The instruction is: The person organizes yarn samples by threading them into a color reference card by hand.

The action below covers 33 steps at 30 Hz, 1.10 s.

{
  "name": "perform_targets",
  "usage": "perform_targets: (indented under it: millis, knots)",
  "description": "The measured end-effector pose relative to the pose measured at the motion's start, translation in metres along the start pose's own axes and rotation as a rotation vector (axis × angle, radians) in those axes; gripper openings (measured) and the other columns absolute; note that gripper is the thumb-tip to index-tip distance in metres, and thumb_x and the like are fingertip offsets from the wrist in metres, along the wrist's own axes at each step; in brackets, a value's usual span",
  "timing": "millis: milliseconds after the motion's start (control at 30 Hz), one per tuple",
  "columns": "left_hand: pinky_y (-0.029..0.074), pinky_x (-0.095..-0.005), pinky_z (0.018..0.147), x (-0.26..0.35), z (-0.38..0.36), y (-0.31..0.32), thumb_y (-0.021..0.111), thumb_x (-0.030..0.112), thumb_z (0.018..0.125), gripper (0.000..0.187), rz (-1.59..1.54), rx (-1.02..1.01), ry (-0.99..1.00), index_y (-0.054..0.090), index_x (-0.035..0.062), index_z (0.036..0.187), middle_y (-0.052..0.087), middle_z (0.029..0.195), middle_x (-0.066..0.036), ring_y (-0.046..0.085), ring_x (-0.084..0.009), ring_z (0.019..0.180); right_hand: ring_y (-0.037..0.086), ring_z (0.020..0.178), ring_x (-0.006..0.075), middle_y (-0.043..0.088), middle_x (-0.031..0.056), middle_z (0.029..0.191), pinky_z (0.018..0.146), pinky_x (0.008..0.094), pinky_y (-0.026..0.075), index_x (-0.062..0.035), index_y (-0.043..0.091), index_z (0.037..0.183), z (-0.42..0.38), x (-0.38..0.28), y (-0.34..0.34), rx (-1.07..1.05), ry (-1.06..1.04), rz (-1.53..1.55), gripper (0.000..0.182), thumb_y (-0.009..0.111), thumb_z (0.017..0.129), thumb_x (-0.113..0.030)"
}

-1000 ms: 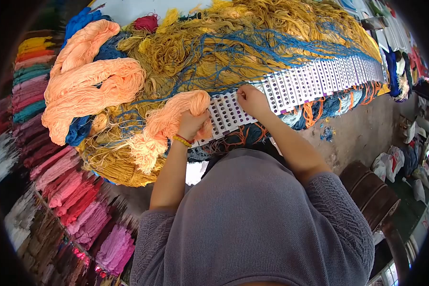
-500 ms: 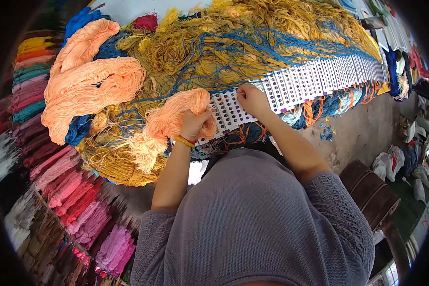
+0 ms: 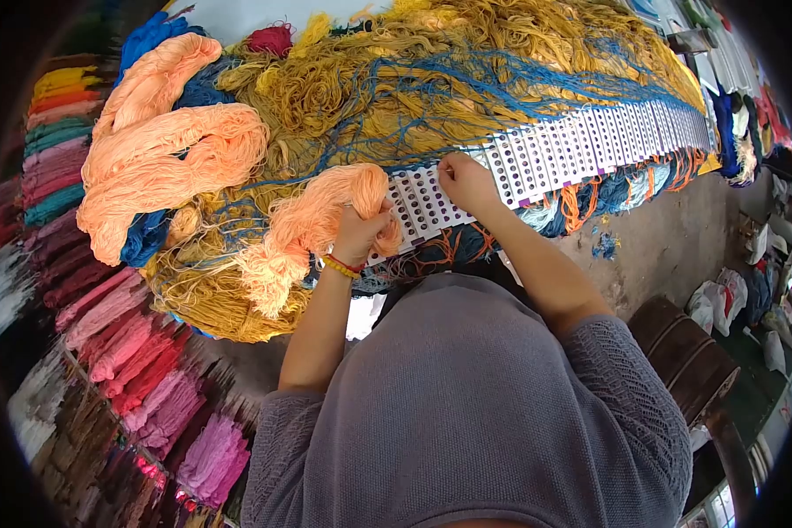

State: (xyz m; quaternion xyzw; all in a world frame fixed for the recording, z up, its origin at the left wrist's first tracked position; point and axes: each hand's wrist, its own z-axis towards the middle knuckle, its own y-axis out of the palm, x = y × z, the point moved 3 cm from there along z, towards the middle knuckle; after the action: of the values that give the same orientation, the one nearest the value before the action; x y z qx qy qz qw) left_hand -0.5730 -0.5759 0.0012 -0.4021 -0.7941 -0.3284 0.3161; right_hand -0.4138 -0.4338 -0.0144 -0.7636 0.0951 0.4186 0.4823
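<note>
A bundle of peach yarn (image 3: 312, 211) is gripped in my left hand (image 3: 361, 234), which wears a yellow and red bracelet. My right hand (image 3: 466, 183) is closed over the upper edge of a long row of white punched cards (image 3: 537, 167); what its fingers pinch is too small to make out. The cards, full of round holes, run from beside my left hand to the far right. Blue strands (image 3: 502, 84) lie across mustard yarn (image 3: 326, 97) behind them. Dark, orange and pale blue yarn (image 3: 572, 207) hangs at their near edge.
More peach skeins (image 3: 176, 158) lie at the left over blue yarn. Colourful yarn hanks (image 3: 132, 348) line the far left. At the right are a brown stool (image 3: 682, 352), plastic bags (image 3: 720, 299) and blue scraps (image 3: 604, 245) on the floor.
My right hand has shifted very slightly, with its fingers still closed at the cards. My left hand keeps its hold on the peach yarn, almost unmoved.
</note>
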Motion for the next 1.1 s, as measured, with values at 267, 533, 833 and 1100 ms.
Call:
perform_targets:
  millis: [267,533,833,1100]
  knots:
    - [0.045,-0.0220,0.056,-0.010,-0.005,-0.008,0.061,0.003,0.068,0.026,0.205,-0.016,-0.117,0.057,-0.0041,0.092,0.059,0.081,-0.007,0.056,-0.0107,0.065,0.057,0.063,0.0230,0.057,0.0082,0.075,0.058,0.0330,0.046,-0.0078,0.057,0.080,0.000,0.001,0.000,-0.029,0.030,-0.036,0.011,0.056,0.075,-0.017]
    - [0.046,-0.0229,0.055,-0.016,-0.005,-0.002,0.063,0.003,0.065,0.020,0.436,-0.066,-0.171,0.059,-0.0040,0.083,0.060,0.077,-0.007,0.057,-0.0115,0.063,0.057,0.062,0.0233,0.057,0.0078,0.074,0.056,0.0331,0.046,-0.0081,0.058,0.080,0.000,0.001,0.001,0.007,0.001,-0.043,0.010,0.057,0.075,-0.017]
    - [0.046,-0.0246,0.056,-0.017,-0.009,-0.001,0.063,0.006,0.065,0.013,0.359,-0.070,-0.082,0.059,-0.0015,0.075,0.059,0.071,-0.005,0.056,-0.0117,0.062,0.057,0.061,0.0228,0.057,0.0078,0.073,0.056,0.0327,0.045,-0.0079,0.058,0.080,0.000,0.002,0.002,0.018,-0.006,-0.034,0.011,0.058,0.075,-0.017]
    - [0.046,-0.0241,0.060,0.000,-0.025,0.003,0.059,0.004,0.068,0.011,0.170,-0.029,-0.008,0.056,0.0020,0.079,0.057,0.077,-0.003,0.055,-0.0113,0.065,0.056,0.060,0.0220,0.057,0.0076,0.073,0.056,0.0327,0.045,-0.0078,0.058,0.081,0.000,0.002,0.002,0.007,0.009,-0.031,0.011,0.057,0.075,-0.018]
